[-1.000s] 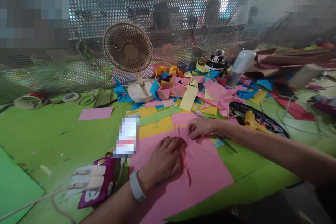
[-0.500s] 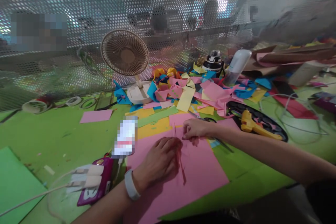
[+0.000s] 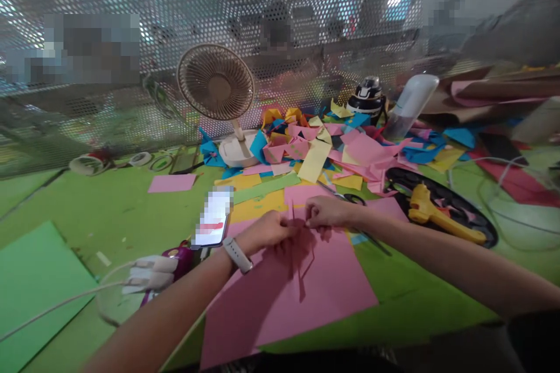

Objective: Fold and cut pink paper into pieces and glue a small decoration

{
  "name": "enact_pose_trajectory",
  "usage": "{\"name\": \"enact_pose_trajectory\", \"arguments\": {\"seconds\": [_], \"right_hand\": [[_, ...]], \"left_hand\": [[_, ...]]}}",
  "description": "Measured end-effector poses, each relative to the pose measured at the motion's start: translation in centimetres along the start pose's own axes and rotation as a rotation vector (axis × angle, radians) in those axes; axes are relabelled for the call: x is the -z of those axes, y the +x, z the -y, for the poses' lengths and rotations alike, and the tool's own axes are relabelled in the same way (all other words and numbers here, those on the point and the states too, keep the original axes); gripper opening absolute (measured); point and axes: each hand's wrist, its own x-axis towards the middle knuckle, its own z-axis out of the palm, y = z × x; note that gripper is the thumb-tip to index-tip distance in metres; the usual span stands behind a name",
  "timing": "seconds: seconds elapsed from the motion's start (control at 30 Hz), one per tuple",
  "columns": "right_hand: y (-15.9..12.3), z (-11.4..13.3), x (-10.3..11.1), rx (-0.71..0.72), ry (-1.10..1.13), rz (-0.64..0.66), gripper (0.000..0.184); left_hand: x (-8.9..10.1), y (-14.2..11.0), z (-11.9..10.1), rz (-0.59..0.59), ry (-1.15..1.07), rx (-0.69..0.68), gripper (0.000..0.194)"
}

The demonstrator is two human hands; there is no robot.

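The narrow pink strip (image 3: 290, 208) is at the fingertips of both hands, over the far part of one large pink sheet (image 3: 332, 285) on the green counter (image 3: 385, 291). Its visible end points away from the person, toward the paper heap, and its long axis runs roughly away from the body. Below the fingers a dark slim line shows; whether it is paper or shadow cannot be told.

The left hand (image 3: 269, 232) has its fingers together beside the strip, partly hiding it; whether they grip cannot be told. The right hand (image 3: 327, 213) is closed, thumb and forefinger pinched near the strip, the other fingers curled.

The right forearm crosses close beside one pair of scissors (image 3: 361, 199). Farther right, one yellow glue gun (image 3: 446, 222) lies across one black tray (image 3: 490, 227). The left forearm partly covers one purple box (image 3: 180, 255) near two pale plugs (image 3: 151, 271); one phone (image 3: 214, 224) lies just beyond the wristband (image 3: 238, 254).

Beyond the hands spreads the heap of folded paper (image 3: 363, 151), too jumbled to count, with one fan (image 3: 219, 87) at its left, one black-and-white bottle (image 3: 365, 99) behind and one clear tumbler (image 3: 411, 105). Three tape rolls (image 3: 87, 164) lie at far left.
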Motion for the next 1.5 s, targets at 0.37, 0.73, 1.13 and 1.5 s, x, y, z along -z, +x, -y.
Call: {"name": "enact_pose_trajectory", "arguments": {"seconds": [0.37,0.73,1.13,1.5], "right_hand": [[-0.2,0.1,0.0,-0.005,0.034,-0.019,0.015],[-0.2,-0.1,-0.1,-0.014,0.075,-0.024,0.019],[-0.4,0.0,-0.3,-0.009,0.055,-0.037,0.017],[-0.9,0.5,-0.6,0.019,-0.094,-0.08,0.014]], "left_hand": [[0.3,2.2,0.0,0.187,-0.173,0.1,0.025],[1.3,1.3,0.0,0.269,-0.219,0.148,0.023],[1.2,0.5,0.1,0.207,-0.156,0.164,0.018],[-1.2,-3.2,2.1,-0.376,0.507,-0.16,0.036]]}}
